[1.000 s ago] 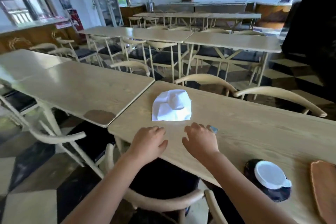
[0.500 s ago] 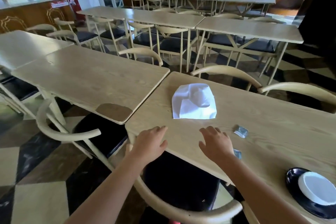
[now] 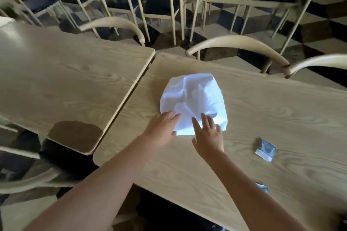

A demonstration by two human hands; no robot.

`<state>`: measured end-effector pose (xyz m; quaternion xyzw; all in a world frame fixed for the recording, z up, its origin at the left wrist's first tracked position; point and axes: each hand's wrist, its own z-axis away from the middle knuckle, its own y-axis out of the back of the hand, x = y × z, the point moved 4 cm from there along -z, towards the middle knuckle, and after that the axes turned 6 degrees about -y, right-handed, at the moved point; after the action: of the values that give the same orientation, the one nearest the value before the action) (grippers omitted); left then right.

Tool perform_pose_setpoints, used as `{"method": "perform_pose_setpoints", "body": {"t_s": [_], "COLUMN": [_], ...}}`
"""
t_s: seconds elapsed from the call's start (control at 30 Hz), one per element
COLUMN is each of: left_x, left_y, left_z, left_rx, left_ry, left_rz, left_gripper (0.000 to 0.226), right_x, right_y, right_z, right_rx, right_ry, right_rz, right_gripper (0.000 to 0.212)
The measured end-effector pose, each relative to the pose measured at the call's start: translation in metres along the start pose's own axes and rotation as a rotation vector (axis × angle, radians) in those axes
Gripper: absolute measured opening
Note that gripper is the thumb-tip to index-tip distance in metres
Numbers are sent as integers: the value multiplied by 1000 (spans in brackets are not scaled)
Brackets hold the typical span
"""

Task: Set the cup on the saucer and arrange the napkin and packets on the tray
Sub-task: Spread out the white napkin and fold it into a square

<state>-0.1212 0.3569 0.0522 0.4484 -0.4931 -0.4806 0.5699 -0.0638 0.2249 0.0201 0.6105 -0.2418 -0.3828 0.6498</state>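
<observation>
Napkin (image 3: 193,99) first: it lies crumpled and white on the wooden table (image 3: 262,118), near that table's left end, and both my hands have now come onto its near edge, where half a second ago they were short of it, over bare wood at the table's front edge. My left hand (image 3: 161,131) has its fingers loosely apart, the tips touching the lower left corner of the paper; my right hand (image 3: 207,137) is spread flat, fingers apart, lying over the lower middle of it. Neither hand has closed on anything yet, so I judge the napkin step has only just begun, with smoothing or gathering the paper as the likely next move. Off to the right, well apart from the napkin, one small silvery packet (image 3: 265,149) sits on the wood, and a second packet (image 3: 262,188) peeks out just beyond my right forearm, closer to the front edge. Compared with a moment ago my view has also tipped down and closer: the dark saucer with its white cup, seen earlier at the right, is out of sight now, and so is the tray. Nothing has gone onto the tray as far as I can tell, so most of the task remains.
</observation>
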Motion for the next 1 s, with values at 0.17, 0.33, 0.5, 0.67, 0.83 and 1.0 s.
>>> {"method": "perform_pose_setpoints", "body": {"t_s": [0.17, 0.33, 0.5, 0.67, 0.83, 1.0], "left_x": [-6, -6, -9, -3, 14, 33], "left_y": [-34, -50, -38, -15, 32, 87], "left_z": [-60, -78, -70, -48, -32, -11], "left_rx": [-90, -116, 20, 176, 255, 206], "left_ry": [-95, -180, -197, 62, -11, -65], "left_rz": [-118, -217, 75, 593, 737, 931], "left_gripper": [90, 60, 10, 1, 14, 17], "right_x": [18, 28, 45, 54, 36, -9], "right_y": [-24, -19, -5, 18, 69, 125], "right_z": [-23, -19, -19, -9, 16, 44], "right_rx": [-26, 178, 210, 172, 219, 251], "right_ry": [-65, -104, -132, -281, -269, -89], "right_rz": [-37, -132, -427, -627, -875, -472], "right_gripper": [69, 22, 7, 15, 30, 71]}}
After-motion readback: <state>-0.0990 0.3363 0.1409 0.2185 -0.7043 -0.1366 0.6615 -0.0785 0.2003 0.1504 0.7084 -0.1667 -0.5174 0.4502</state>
